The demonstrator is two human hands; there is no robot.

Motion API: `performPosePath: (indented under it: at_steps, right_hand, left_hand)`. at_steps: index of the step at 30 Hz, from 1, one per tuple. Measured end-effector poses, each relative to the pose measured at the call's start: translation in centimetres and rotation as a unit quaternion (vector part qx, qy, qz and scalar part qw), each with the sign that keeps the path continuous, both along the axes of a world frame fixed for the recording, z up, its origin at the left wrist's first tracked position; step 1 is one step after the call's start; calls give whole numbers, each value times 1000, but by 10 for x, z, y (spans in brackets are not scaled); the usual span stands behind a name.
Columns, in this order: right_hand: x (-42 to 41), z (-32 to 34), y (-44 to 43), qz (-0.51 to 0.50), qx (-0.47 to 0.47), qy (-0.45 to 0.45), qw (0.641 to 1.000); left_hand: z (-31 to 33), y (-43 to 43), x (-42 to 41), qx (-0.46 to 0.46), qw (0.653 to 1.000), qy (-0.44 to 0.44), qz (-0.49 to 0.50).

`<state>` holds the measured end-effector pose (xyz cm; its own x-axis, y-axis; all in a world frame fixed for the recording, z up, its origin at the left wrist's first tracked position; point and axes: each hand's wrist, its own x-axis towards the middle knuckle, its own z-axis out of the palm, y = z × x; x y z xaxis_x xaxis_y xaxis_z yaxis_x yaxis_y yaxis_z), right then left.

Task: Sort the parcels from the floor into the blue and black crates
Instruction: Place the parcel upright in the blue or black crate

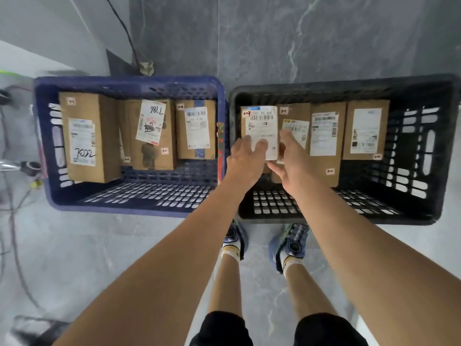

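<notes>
brown cardboard parcel with a white barcode label stands at the left end of the black plastic crate, next to other boxes. your left hand and right hand grip its lower part from either side. the blue plastic crate sits just beside.

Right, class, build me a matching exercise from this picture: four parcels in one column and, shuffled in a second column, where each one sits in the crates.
Parcels
1. parcel marked 7022
2. parcel with the tilted label
3. parcel labelled 530
4. parcel with blue tape

Places
A. right end of the blue crate
B. left end of the black crate, held by the left hand and right hand
C. left end of the blue crate
D. middle of the blue crate

Pairs: 1-C, 2-D, 3-B, 4-A
</notes>
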<state>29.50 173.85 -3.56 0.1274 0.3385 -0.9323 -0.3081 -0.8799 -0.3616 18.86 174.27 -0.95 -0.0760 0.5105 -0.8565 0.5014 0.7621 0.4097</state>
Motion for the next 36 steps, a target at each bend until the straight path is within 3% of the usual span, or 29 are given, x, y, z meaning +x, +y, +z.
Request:
performPosePath:
  at_steps: [4,14,22,29,36]
  right_hand:
    - [-6,-22,7,-20,19,12,1000]
    - [-11,-48,7,-86,51,60,993]
    - [10,-44,11,-23,75,53,995]
    - [48,34,18,-27,126,30,991]
    - [93,169,37,-46,211,33,976]
  left_hand:
    - [-22,-4,4,12,999,-15,-36]
    - [-35,-2,20,4,999,-46,-3]
    - [-41,-3,17,11,998,-48,49]
    - [32,24,19,26,986,-79,144]
    - [180,59,34,72,976,-110,174]
